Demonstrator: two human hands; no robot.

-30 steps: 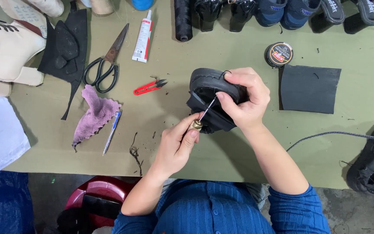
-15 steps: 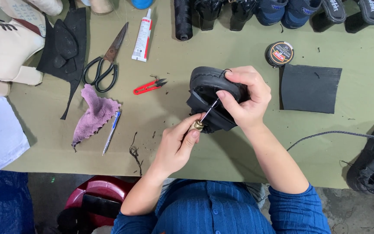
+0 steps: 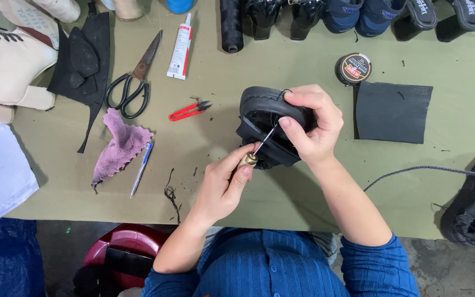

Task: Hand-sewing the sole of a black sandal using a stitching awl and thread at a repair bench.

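My right hand (image 3: 311, 125) grips a black shoe (image 3: 262, 107) held sole-side outward above the green table (image 3: 221, 71). My left hand (image 3: 224, 184) pinches a stitching awl (image 3: 255, 153) with a brass collar and thin metal shaft. The awl's tip goes into the shoe's edge beside my right thumb. A thin black thread loops over the shoe's top by my right fingers.
Black-handled scissors (image 3: 133, 82), red thread snips (image 3: 189, 110), a glue tube (image 3: 180, 48), a purple cloth (image 3: 119, 146) and a pen (image 3: 141, 168) lie to the left. A round polish tin (image 3: 353, 68) and a black leather sheet (image 3: 392, 111) lie right. Shoes line the far edge.
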